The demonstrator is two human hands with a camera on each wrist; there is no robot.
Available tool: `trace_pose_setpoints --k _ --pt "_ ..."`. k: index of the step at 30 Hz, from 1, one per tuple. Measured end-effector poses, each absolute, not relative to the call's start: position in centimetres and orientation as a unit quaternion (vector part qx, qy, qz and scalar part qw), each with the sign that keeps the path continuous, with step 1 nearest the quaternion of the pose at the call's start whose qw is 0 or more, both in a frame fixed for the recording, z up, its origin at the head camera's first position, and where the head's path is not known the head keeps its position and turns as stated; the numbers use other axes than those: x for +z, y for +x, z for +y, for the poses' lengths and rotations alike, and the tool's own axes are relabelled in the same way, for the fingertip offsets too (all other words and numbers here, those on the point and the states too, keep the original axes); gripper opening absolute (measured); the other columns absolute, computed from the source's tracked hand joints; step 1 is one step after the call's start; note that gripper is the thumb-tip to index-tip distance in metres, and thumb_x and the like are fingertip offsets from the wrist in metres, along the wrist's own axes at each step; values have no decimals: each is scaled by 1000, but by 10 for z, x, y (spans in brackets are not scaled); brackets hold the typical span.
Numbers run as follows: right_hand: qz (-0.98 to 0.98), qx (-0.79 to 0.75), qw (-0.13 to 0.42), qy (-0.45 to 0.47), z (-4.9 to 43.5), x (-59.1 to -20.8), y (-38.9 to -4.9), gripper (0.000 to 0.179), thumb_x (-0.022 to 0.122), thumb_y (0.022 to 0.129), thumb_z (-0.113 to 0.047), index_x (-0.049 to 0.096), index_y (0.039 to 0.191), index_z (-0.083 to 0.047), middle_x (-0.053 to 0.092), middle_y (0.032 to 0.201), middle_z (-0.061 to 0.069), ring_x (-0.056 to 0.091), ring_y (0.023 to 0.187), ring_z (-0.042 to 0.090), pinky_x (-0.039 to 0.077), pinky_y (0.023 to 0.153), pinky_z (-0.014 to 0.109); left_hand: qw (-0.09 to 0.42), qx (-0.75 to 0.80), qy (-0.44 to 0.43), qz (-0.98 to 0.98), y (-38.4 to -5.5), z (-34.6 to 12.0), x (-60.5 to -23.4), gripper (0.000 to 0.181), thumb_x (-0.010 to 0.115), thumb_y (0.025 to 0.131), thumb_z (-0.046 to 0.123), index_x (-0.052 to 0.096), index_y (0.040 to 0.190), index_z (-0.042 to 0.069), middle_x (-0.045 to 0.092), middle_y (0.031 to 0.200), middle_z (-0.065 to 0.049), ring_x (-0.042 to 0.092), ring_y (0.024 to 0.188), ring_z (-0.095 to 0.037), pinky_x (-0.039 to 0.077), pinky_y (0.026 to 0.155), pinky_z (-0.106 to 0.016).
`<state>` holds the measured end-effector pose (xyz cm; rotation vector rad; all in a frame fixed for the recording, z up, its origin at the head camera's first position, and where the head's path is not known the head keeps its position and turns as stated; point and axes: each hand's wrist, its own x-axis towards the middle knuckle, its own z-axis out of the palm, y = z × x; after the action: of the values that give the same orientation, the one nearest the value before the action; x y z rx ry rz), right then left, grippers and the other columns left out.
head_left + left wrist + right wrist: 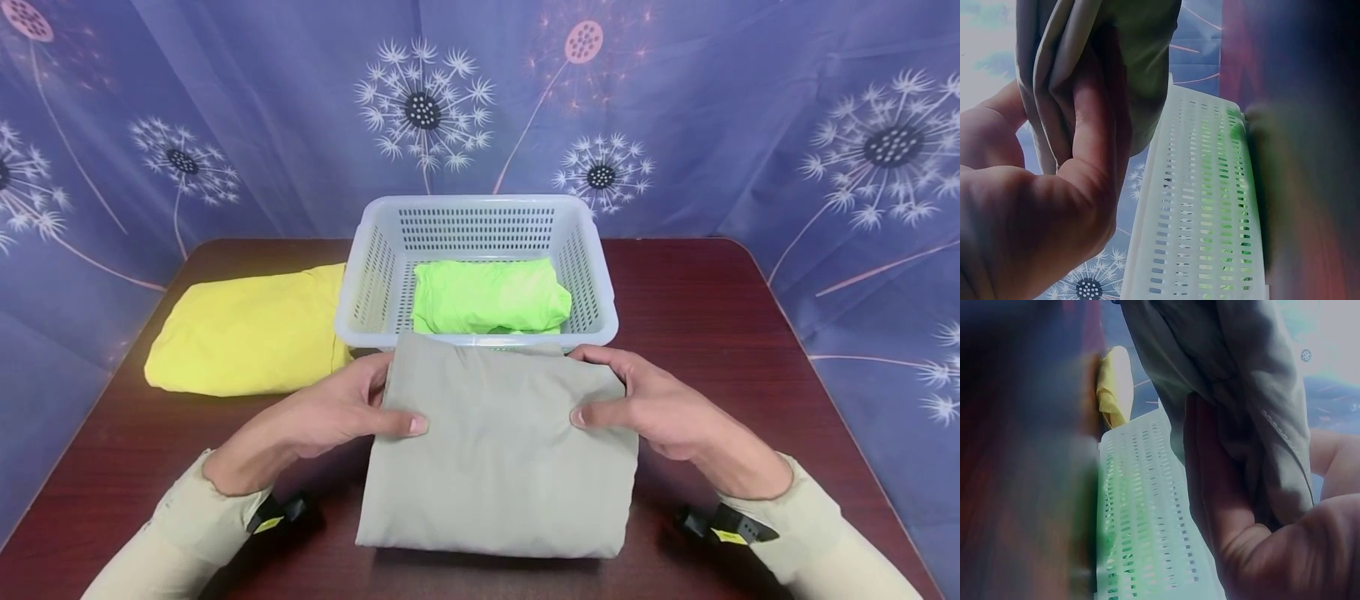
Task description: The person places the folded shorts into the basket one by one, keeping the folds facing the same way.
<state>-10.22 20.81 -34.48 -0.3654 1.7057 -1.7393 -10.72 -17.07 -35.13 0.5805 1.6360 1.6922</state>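
A folded grey cloth [502, 458] hangs above the front of the table, held at both sides. My left hand [345, 408] grips its left edge, thumb on the near face and fingers behind. On the opposite edge my right hand [648, 404] pinches the cloth the same way. Both wrist views show fingers tucked between the fabric layers, seen in the left wrist view on the cloth [1063, 75] and in the right wrist view on the cloth [1260, 394]. Just beyond stands a white perforated basket [480, 202] with a bright green folded cloth [487, 296] lying inside.
A yellow folded cloth [247, 333] lies on the dark red wooden table [690, 308], left of the basket and close against it. Behind and at both sides hangs a blue curtain [300, 100] with a dandelion print.
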Motion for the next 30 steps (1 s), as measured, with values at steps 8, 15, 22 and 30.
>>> trace_pose_setpoints --k 8,15,22,30 --pt "649 -670 332 -139 209 -339 -107 42 68 93 8 55 131 -4 75 110 12 78 94 31 64 82 52 343 664 229 624 -112 -171 -347 51 69 98 -4 46 143 -6 68 130 -24 72 114 -35 59 98 -47" --pt "651 -672 326 -132 210 -333 -112 44 68 93 9 55 132 -7 75 110 11 78 92 30 64 81 52 343 668 232 618 -117 -170 -344 45 67 99 -4 48 140 -8 69 129 -24 73 115 -37 60 97 -50" --pt "647 -682 313 -136 210 -329 -118 43 68 92 11 57 130 -7 75 107 10 79 90 30 64 79 55 332 667 216 631 -123 -169 -340 44 69 98 -3 51 138 -6 71 127 -22 73 113 -35 59 97 -49" --pt "644 -690 308 -124 211 -324 -126 43 68 92 11 59 129 -9 74 104 8 79 87 29 64 74 54 305 661 199 656 -130 -167 -337 43 70 96 -2 55 136 -6 72 125 -20 73 111 -32 59 97 -46"
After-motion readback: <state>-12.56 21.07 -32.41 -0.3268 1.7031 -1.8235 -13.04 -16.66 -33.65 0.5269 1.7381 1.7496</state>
